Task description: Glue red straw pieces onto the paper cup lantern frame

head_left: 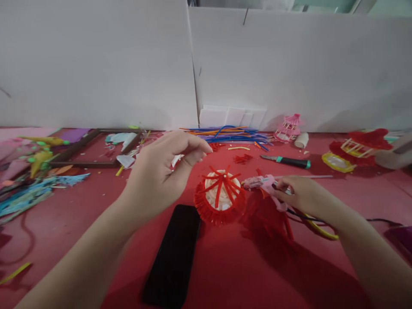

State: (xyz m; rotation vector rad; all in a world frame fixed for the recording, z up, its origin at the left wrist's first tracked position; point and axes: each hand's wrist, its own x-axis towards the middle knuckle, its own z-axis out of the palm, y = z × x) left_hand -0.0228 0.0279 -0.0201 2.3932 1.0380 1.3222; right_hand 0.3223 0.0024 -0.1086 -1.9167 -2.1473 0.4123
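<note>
Now, right fingers (284,197) hold a glue gun (267,183).

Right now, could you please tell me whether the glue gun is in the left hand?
No, the right hand holds the glue gun.

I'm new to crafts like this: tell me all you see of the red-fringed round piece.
The red-fringed round piece lies on the red table, beyond and right of the black phone. A fuzzy-looking red fringe rings its pale centre, and red strips spread over that from one point. The pink glue gun points at its right edge; whether they touch is unclear.
</note>
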